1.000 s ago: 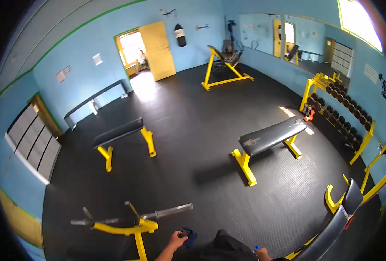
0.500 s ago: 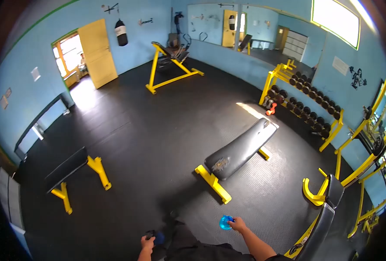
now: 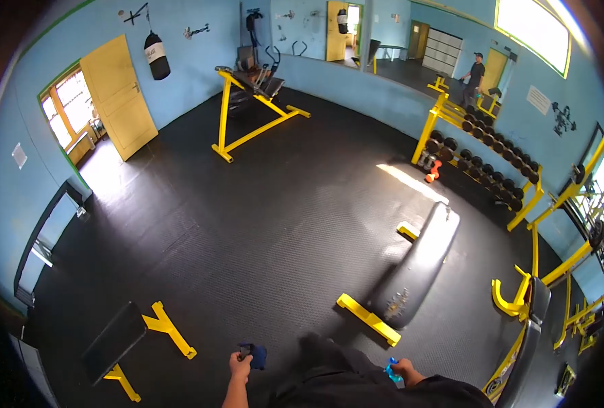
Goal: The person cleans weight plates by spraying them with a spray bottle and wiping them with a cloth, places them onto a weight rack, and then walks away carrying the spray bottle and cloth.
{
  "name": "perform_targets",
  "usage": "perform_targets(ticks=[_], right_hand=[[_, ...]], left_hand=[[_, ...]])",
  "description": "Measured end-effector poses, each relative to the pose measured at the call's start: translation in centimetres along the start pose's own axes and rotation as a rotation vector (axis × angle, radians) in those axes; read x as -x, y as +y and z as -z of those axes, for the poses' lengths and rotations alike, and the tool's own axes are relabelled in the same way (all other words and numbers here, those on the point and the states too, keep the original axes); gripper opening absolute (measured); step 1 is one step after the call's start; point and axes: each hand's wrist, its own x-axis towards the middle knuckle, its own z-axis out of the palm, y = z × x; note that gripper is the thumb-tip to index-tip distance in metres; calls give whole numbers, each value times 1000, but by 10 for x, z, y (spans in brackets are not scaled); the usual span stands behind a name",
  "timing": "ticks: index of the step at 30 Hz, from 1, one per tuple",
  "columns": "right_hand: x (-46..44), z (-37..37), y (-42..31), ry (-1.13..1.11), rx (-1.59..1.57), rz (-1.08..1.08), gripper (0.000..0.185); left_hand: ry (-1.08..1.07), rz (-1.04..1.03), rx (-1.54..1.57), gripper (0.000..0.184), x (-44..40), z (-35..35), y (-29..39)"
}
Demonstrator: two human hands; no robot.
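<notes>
My left hand (image 3: 240, 367), low and left of centre, is closed around a dark blue and black item (image 3: 257, 356), possibly cloth; its exact kind is unclear. At the lower right, my right hand (image 3: 407, 371) grips a bright blue see-through bottle (image 3: 392, 371), partly hidden by the fingers and my dark clothing. Ahead of that hand stands a flat black bench (image 3: 417, 272) on yellow legs, its padding worn at the near end. Neither hand touches it. Left of my left hand is a smaller black bench (image 3: 116, 340) with yellow legs.
A yellow dumbbell rack (image 3: 427, 129) lines the right wall, with an orange dumbbell (image 3: 433, 171) on the floor beside it. A leg machine (image 3: 258, 129) stands at the back. At far left, a yellow door (image 3: 118, 102) is open. A mirror (image 3: 411, 64) reflects a person.
The view has shifted forward and turned; the worn bench now appears nearer and farther right. My right hand with the bottle is closer to my body. Both hands keep their hold.
</notes>
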Motion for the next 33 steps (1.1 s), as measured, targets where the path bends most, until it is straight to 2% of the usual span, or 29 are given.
perform_targets(ticks=[1,3,5,6,7,8,9,10,11,12,13,14,15,16,17,18,19,21,25,28,29,31,33], right_hand=[[-17,-1,-15,-102,-7,-43,37],[-35,10,-53,-278,-116,-71,38],[-87,-7,-99,-429,-201,-159,25],[-88,21,-137,-474,25,458,22],[-92,48,-172,-289,217,1066,20],[-127,46,-206,-104,658,1313,29],[-159,38,-237,-383,197,1009,32],[-166,67,-308,-376,336,1366,24],[-174,67,-357,-366,251,1141,19],[-200,63,-438,-331,429,785,31],[-228,58,-518,-312,641,432,45],[-234,60,-571,-11,658,541,56],[-255,70,-632,-9,571,569,56],[-221,122,-715,-132,636,646,53],[-204,151,-780,-118,482,674,50],[-201,166,-832,-104,323,703,49],[-210,171,-875,-96,342,720,49],[-232,170,-961,285,93,1076,47],[-240,182,-1105,199,51,1121,53],[-280,161,-1152,174,144,945,51],[-298,150,-1163,134,167,863,50],[-284,158,-1187,7,294,794,47],[-318,141,-1192,-209,392,507,45]], left_hand=[[0,-76,53,43,-16,5,27],[-2,-98,48,42,-61,18,72],[31,-166,6,41,-105,37,103],[75,-152,26,41,-128,46,113],[76,-150,-2,41,-153,55,116],[73,-142,-34,41,-184,62,102],[57,-57,8,42,-223,71,79],[88,-38,12,42,-236,91,71],[67,96,-102,42,-251,106,79],[37,238,-207,43,-265,117,87],[51,262,-182,43,-270,128,98],[129,326,-172,43,-265,139,107],[200,390,-161,42,-261,146,113],[203,481,-69,44,-262,150,116],[206,561,28,46,-270,154,120],[199,581,-20,44,-284,156,120],[191,603,-70,42,-298,155,105],[202,754,164,46,-343,150,64],[218,692,158,41,-448,161,129],[221,627,85,37,-525,200,203],[264,589,-83,32,-561,214,233],[394,444,0,36,-640,242,290],[447,153,214,29,-740,264,315]])
